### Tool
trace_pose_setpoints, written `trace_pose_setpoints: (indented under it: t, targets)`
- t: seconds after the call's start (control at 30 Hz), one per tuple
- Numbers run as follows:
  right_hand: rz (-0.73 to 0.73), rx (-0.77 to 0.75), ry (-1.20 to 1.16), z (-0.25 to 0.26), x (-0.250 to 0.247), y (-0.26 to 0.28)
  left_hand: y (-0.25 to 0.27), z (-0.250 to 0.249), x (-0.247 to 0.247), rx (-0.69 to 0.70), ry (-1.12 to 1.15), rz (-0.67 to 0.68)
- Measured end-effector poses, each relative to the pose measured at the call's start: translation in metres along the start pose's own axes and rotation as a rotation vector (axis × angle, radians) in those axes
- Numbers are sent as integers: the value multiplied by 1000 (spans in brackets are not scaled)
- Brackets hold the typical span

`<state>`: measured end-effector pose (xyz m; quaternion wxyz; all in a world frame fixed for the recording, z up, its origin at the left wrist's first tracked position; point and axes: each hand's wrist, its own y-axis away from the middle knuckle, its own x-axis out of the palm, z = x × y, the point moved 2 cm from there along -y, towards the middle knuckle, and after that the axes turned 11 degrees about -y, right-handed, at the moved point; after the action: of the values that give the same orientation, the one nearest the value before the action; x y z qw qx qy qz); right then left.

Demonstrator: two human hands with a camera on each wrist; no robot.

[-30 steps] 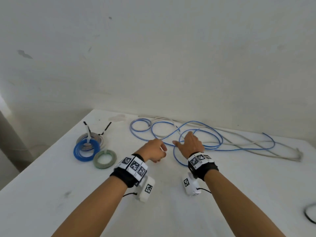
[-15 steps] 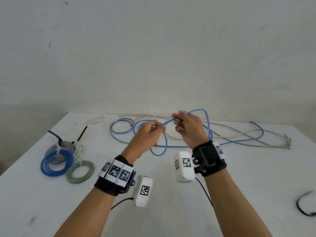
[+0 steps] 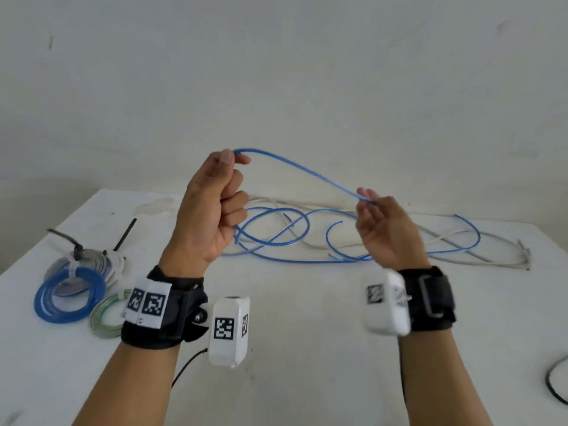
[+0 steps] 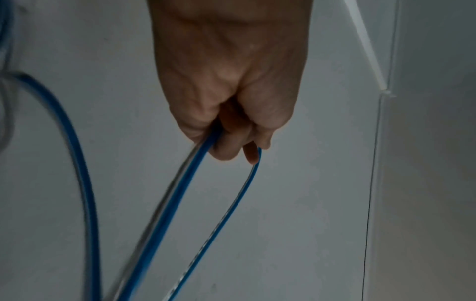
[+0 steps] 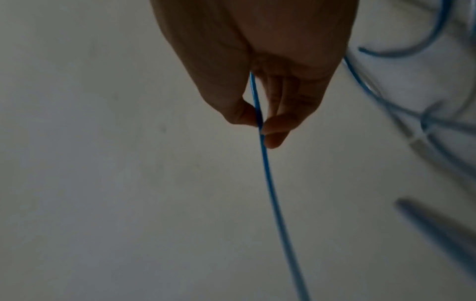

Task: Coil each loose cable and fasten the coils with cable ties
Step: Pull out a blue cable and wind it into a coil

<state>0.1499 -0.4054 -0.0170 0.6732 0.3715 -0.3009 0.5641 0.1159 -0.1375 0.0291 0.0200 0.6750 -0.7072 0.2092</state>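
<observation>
A long blue cable (image 3: 295,167) lies in loose loops on the white table (image 3: 307,348), tangled with a grey-white cable (image 3: 479,256). My left hand (image 3: 215,207) is raised above the table in a fist and grips the blue cable (image 4: 195,163), which leaves the fist at top and bottom. My right hand (image 3: 384,222) is lower and to the right, palm towards me; its thumb and fingers pinch the same blue cable (image 5: 260,122). A span of cable arches between both hands.
At the left of the table lie tied coils: a blue one (image 3: 69,295), a greenish one (image 3: 106,313) and a grey one (image 3: 89,259) with black cable ties (image 3: 124,235) sticking up. A black cable (image 3: 556,385) shows at the right edge. The wall stands close behind.
Both hands have risen from the table with the blue cable and moved apart. The left hand went up, and a span of cable now stretches between them.
</observation>
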Motion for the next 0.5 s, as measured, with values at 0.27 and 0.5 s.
trace_pose_setpoints:
  t: [0.27,0.5]
  targets:
    - [35,-84,327,34,-13,3,-5,-11,-20,-28,-14,-80]
    - [-40,-315,567,38,-12,9,-5,-15,-28,-52,36,-135]
